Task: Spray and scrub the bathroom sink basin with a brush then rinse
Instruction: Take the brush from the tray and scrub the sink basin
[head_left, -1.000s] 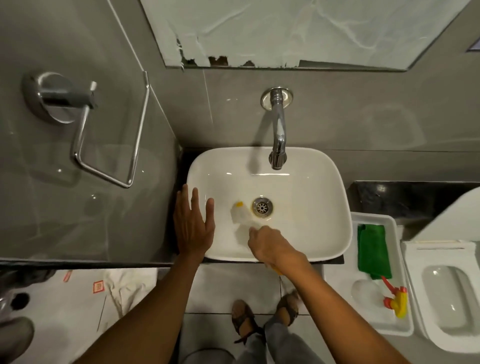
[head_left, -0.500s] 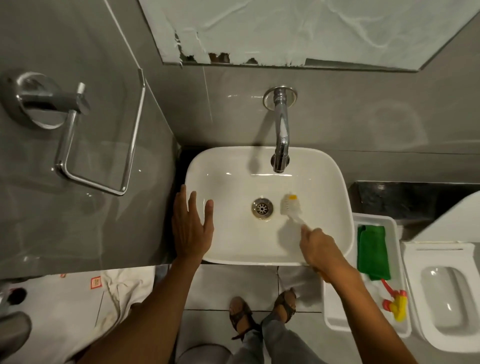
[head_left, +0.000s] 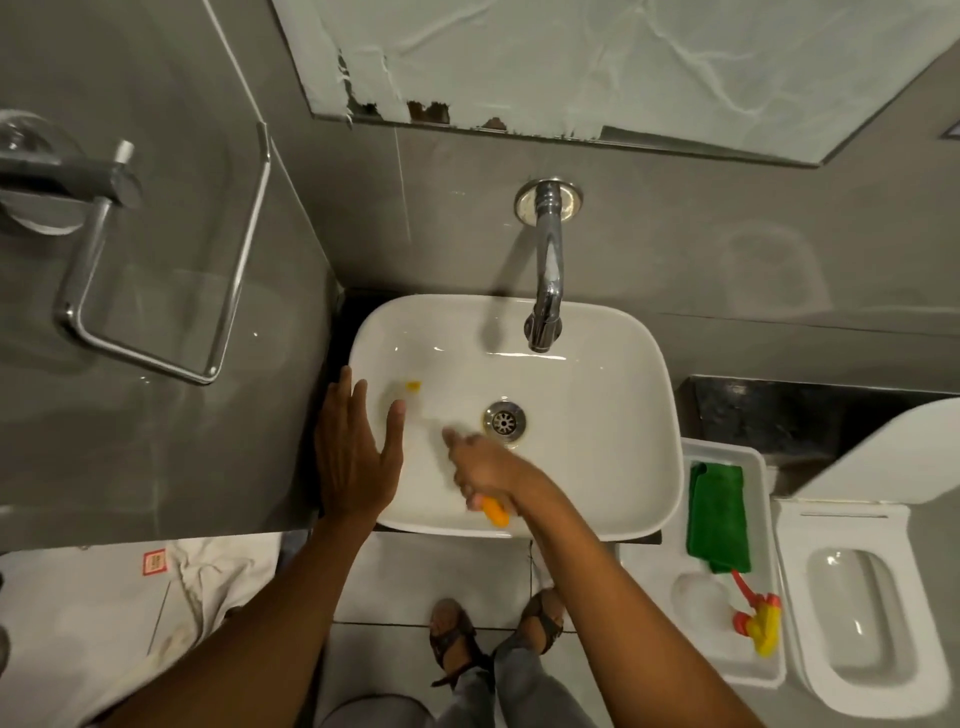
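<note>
Both hands engaged: right hand (head_left: 488, 470) grips brush (head_left: 410, 397) closed, left hand (head_left: 356, 452) open on sink (head_left: 613, 467) rim; overlapping strokes advised.

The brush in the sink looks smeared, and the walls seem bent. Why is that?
Head view: the brush head is motion-blurred, as is the right hand gripping it; the left hand on the sink rim is sharp. The wide-angle lens bows the wall lines. Glare streaks the tap.
</note>
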